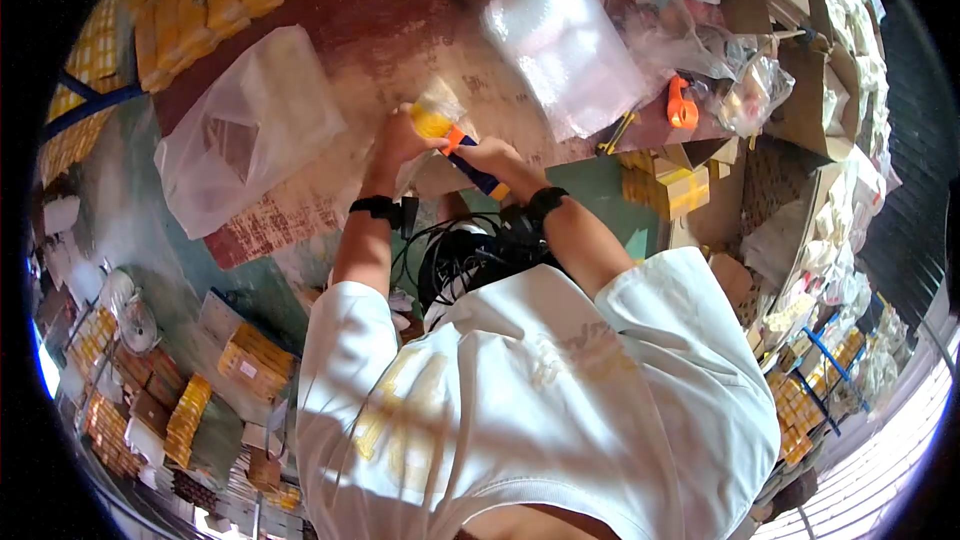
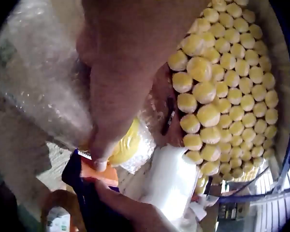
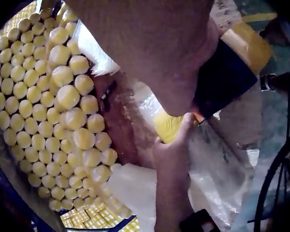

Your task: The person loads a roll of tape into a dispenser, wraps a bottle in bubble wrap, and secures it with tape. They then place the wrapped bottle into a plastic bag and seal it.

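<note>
Both hands meet over the near edge of the reddish-brown table (image 1: 400, 40). My right hand (image 1: 497, 162) grips an orange and navy tape dispenser (image 1: 486, 178); its roll of brownish tape (image 3: 249, 46) shows in the right wrist view. My left hand (image 1: 398, 140) holds a yellow piece (image 1: 430, 123) in clear plastic wrap (image 2: 141, 150). The dispenser's orange front (image 2: 99, 175) is right against the left fingertips and the wrapped piece. The left palm side is hidden in the head view.
A milky plastic bag (image 1: 250, 130) lies on the left, a stack of clear bubble-wrap sheets (image 1: 565, 50) on the right. Beyond it are an orange tape dispenser (image 1: 682, 105), a yellow-handled tool (image 1: 615, 135) and cardboard boxes (image 1: 815, 90). Stacked yellow-ended rolls (image 3: 38, 121) line the far edge.
</note>
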A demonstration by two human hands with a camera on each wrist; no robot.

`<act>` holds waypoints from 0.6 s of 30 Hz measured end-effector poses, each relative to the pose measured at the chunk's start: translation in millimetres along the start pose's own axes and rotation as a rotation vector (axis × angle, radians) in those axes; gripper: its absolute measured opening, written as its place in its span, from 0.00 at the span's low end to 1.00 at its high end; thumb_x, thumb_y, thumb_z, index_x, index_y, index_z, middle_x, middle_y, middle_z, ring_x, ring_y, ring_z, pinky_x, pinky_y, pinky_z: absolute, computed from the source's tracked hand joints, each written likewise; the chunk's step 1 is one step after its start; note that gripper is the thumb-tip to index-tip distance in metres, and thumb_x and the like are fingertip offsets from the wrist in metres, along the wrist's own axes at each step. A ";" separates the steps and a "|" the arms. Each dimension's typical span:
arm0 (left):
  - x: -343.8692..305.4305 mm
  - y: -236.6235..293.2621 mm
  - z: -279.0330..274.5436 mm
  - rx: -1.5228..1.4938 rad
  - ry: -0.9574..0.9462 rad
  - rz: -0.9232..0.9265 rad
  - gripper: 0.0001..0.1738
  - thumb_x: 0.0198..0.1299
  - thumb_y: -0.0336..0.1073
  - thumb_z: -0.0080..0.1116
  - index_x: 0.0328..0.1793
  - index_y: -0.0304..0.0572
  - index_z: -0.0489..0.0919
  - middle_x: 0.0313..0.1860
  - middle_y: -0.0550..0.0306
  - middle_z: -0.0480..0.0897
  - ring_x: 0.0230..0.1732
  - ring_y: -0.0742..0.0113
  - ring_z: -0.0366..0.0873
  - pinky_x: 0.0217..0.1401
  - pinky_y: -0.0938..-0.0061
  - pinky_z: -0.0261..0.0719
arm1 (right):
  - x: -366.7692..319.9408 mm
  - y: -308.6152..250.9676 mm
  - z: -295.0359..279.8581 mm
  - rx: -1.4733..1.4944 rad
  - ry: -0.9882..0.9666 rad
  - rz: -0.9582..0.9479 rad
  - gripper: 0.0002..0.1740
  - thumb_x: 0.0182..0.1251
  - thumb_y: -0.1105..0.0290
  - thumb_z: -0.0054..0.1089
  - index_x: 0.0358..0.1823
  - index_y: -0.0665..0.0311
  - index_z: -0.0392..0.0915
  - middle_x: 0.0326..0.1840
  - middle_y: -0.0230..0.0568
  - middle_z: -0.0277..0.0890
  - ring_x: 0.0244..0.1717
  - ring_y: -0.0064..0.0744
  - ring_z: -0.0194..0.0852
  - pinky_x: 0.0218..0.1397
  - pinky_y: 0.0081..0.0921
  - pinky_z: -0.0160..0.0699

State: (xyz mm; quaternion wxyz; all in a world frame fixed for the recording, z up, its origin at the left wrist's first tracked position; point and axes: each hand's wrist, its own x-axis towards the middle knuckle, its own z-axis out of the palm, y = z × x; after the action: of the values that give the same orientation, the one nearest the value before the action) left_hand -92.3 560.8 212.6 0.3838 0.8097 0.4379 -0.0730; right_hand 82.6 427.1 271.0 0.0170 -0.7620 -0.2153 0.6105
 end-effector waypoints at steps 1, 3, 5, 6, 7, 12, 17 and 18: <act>-9.4 13.4 -3.9 0.024 0.054 -0.029 0.50 0.33 0.62 0.84 0.59 0.35 0.81 0.53 0.38 0.87 0.55 0.42 0.85 0.58 0.54 0.83 | -2.3 -1.3 1.3 0.001 0.013 0.030 0.37 0.62 0.37 0.61 0.41 0.71 0.86 0.38 0.48 0.87 0.36 0.38 0.88 0.38 0.36 0.84; -19.8 23.6 -3.8 0.048 0.136 -0.080 0.50 0.33 0.62 0.83 0.59 0.36 0.81 0.53 0.38 0.87 0.55 0.42 0.85 0.57 0.54 0.83 | -2.7 -2.6 4.0 0.012 0.044 0.088 0.39 0.59 0.34 0.60 0.44 0.69 0.86 0.42 0.47 0.87 0.46 0.38 0.87 0.45 0.36 0.81; -22.9 28.3 9.0 0.042 0.182 -0.115 0.49 0.33 0.61 0.83 0.59 0.37 0.81 0.54 0.39 0.87 0.55 0.42 0.85 0.56 0.55 0.83 | -1.5 2.4 7.6 0.143 0.114 0.041 0.36 0.61 0.38 0.58 0.45 0.68 0.86 0.44 0.47 0.87 0.49 0.39 0.87 0.48 0.39 0.81; -32.1 42.7 2.0 -0.005 0.169 -0.115 0.48 0.34 0.61 0.83 0.59 0.37 0.82 0.54 0.40 0.87 0.55 0.42 0.85 0.56 0.55 0.83 | 10.7 4.4 15.9 0.079 0.140 0.065 0.33 0.64 0.40 0.57 0.46 0.68 0.85 0.46 0.48 0.87 0.50 0.41 0.87 0.49 0.40 0.82; -38.3 55.8 -7.1 -0.043 0.158 -0.115 0.48 0.34 0.61 0.83 0.59 0.38 0.82 0.54 0.41 0.87 0.54 0.42 0.85 0.56 0.55 0.83 | 22.5 6.1 23.9 0.015 0.164 0.090 0.31 0.66 0.43 0.55 0.46 0.68 0.85 0.47 0.49 0.87 0.51 0.42 0.87 0.50 0.41 0.83; 4.9 18.3 -0.8 -0.512 0.062 -0.092 0.46 0.39 0.62 0.82 0.60 0.39 0.83 0.54 0.45 0.88 0.56 0.49 0.86 0.58 0.58 0.82 | -4.6 12.3 -13.3 0.142 0.167 -0.044 0.41 0.61 0.30 0.59 0.42 0.69 0.87 0.39 0.52 0.87 0.42 0.47 0.89 0.45 0.42 0.85; 65.1 32.4 -19.4 -0.396 -0.053 -0.193 0.47 0.41 0.62 0.82 0.59 0.32 0.82 0.48 0.40 0.89 0.50 0.45 0.88 0.53 0.58 0.84 | 1.5 44.1 -46.8 0.077 0.194 -0.120 0.40 0.66 0.30 0.60 0.34 0.69 0.87 0.28 0.46 0.86 0.34 0.37 0.89 0.38 0.33 0.85; 75.6 33.2 -17.0 -0.348 -0.032 -0.199 0.47 0.43 0.60 0.81 0.59 0.29 0.81 0.48 0.38 0.88 0.49 0.44 0.88 0.52 0.58 0.84 | -11.6 41.6 -53.9 0.143 0.178 -0.160 0.38 0.68 0.33 0.61 0.32 0.70 0.87 0.28 0.45 0.86 0.33 0.34 0.89 0.37 0.31 0.85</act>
State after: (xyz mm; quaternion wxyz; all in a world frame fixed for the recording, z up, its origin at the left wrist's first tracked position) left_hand -24.9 611.2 208.6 0.5156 0.6826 0.5157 -0.0467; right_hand 144.0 398.0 283.4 0.1388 -0.7903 -0.2290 0.5511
